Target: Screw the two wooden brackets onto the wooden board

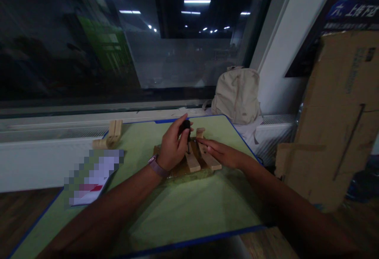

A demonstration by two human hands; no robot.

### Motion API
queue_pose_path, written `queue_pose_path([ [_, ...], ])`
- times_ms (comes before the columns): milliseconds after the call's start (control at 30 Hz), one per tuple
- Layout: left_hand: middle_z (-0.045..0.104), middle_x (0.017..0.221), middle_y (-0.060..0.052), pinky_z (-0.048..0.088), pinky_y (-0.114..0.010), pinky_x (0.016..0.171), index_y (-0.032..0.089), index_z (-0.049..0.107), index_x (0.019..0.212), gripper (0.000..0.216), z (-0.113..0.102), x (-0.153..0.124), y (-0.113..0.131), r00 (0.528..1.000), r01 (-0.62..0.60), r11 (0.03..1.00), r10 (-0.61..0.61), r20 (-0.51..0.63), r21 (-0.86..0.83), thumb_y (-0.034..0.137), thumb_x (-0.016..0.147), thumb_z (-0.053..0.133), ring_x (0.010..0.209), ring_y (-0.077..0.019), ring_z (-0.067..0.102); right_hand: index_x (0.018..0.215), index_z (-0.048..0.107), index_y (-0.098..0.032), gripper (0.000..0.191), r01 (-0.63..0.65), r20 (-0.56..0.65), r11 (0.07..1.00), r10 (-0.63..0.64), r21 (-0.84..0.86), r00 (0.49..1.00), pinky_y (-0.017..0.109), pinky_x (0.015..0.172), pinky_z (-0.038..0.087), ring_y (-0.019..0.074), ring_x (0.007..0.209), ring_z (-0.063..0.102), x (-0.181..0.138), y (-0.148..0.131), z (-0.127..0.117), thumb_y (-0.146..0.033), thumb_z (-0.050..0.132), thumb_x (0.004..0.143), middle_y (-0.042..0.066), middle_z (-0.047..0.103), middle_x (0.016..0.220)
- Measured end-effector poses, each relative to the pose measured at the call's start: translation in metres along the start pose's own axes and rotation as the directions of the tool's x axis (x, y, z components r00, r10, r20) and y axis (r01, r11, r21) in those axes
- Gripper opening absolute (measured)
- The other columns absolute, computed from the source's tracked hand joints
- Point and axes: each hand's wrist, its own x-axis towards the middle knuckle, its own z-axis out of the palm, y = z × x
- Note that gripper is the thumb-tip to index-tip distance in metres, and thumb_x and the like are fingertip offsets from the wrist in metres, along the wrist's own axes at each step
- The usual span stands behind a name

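My left hand (174,142) is closed around the black handle of a screwdriver (187,125). The screwdriver stands nearly upright, its shaft meeting a pale wooden piece (193,163) at about a hole. To the right lies a second wooden piece (212,161), with a raised block at its far end. My right hand (223,152) reaches over this second piece, fingers stretched out and seemingly resting on it. Both pieces lie on a brown, shiny pad (177,171) with a greenish front edge. The screwdriver's tip is too small to make out.
The green table mat (192,207) has a blue edge. Wooden parts (114,130) stand at its back left, near a blurred paper sheet (94,180). A beige backpack (237,95) leans by the window behind. A large cardboard sheet (331,124) stands at the right.
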Motion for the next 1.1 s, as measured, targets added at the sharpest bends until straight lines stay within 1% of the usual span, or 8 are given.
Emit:
queue_pose_path([
  [167,0.065,0.101,-0.006,0.054,-0.03,0.076,0.022,0.053,0.122,0.026,-0.0002,-0.001,-0.0022,1.0,-0.008,0.997,0.009,0.022,-0.077,0.026,0.098,0.044,0.085,-0.0147,0.064,0.15,0.037,-0.021,0.061,-0.004,-0.014,1.0,0.004,-0.019,1.0,0.049,0.117,0.029,0.0255,0.142,0.038,-0.0009,-0.002,-0.0009,-0.056,0.027,0.101,0.012,0.042,0.154],
  [333,0.061,0.102,-0.006,0.05,-0.032,0.081,0.022,0.059,0.111,0.022,-0.0032,0.0026,-0.0016,0.993,-0.113,0.989,0.117,-0.036,0.092,0.025,0.09,0.06,0.094,-0.0176,0.059,0.151,0.036,-0.021,0.062,-0.003,-0.007,1.0,0.003,-0.007,1.0,0.05,0.117,0.028,0.0264,0.142,0.037,-0.0003,-0.0024,-0.0008,-0.056,0.027,0.101,0.011,0.04,0.154],
  [533,0.063,0.107,-0.007,0.052,-0.032,0.083,0.022,0.047,0.131,0.033,0.0004,-0.0007,-0.0009,1.0,-0.001,0.999,0.001,-0.016,-0.049,0.024,0.099,0.04,0.088,-0.0139,0.063,0.151,0.036,-0.019,0.062,0.01,-0.008,1.0,-0.01,0.0,1.0,0.048,0.118,0.028,0.026,0.143,0.036,0.0003,-0.0008,-0.0006,-0.056,0.027,0.101,0.012,0.039,0.155],
  [633,0.064,0.102,-0.006,0.053,-0.03,0.078,0.022,0.047,0.128,0.03,0.0011,-0.0017,-0.0037,1.0,0.012,0.994,-0.01,0.016,-0.105,0.025,0.099,0.04,0.087,-0.0143,0.063,0.151,0.036,-0.023,0.06,-0.002,-0.011,1.0,0.001,-0.016,1.0,0.048,0.117,0.03,0.0257,0.142,0.038,-0.0002,0.0006,-0.0006,-0.055,0.028,0.101,0.011,0.041,0.154],
  [767,0.061,0.103,-0.006,0.052,-0.033,0.083,0.022,0.057,0.114,0.024,-0.0012,0.0021,-0.0052,0.994,-0.106,0.994,0.107,-0.012,0.033,0.027,0.09,0.06,0.095,-0.0178,0.06,0.151,0.035,-0.022,0.059,0.018,-0.012,0.999,-0.019,-0.027,1.0,0.049,0.118,0.028,0.0261,0.143,0.036,-0.0009,0.0017,-0.0005,-0.054,0.028,0.102,0.011,0.039,0.155],
  [833,0.061,0.104,-0.006,0.051,-0.034,0.084,0.022,0.059,0.112,0.025,-0.0019,0.0036,-0.004,0.992,-0.121,0.988,0.125,-0.027,0.099,0.026,0.088,0.063,0.098,-0.0186,0.059,0.151,0.034,-0.022,0.058,0.026,-0.009,0.999,-0.026,-0.024,1.0,0.05,0.118,0.027,0.0255,0.144,0.034,-0.0011,0.0017,-0.0003,-0.052,0.028,0.102,0.011,0.038,0.156],
  [1000,0.063,0.112,-0.008,0.052,-0.035,0.087,0.022,0.051,0.128,0.031,0.0005,0.0006,-0.0019,1.0,0.018,1.0,-0.018,0.019,0.0,0.023,0.097,0.045,0.097,-0.0169,0.064,0.151,0.035,-0.025,0.055,0.002,-0.016,1.0,-0.001,0.002,1.0,0.05,0.117,0.029,0.0245,0.142,0.038,-0.0009,0.0014,0.0003,-0.051,0.03,0.103,0.007,0.04,0.155],
  [1100,0.064,0.105,-0.007,0.053,-0.033,0.083,0.022,0.05,0.126,0.029,0.001,-0.0007,-0.0029,0.999,0.032,0.998,-0.03,0.035,-0.056,0.023,0.099,0.04,0.09,-0.0155,0.064,0.151,0.035,-0.027,0.055,0.007,-0.018,1.0,-0.007,0.006,1.0,0.051,0.118,0.029,0.0247,0.142,0.037,-0.0005,0.0024,0.0006,-0.052,0.03,0.102,0.006,0.04,0.155],
])
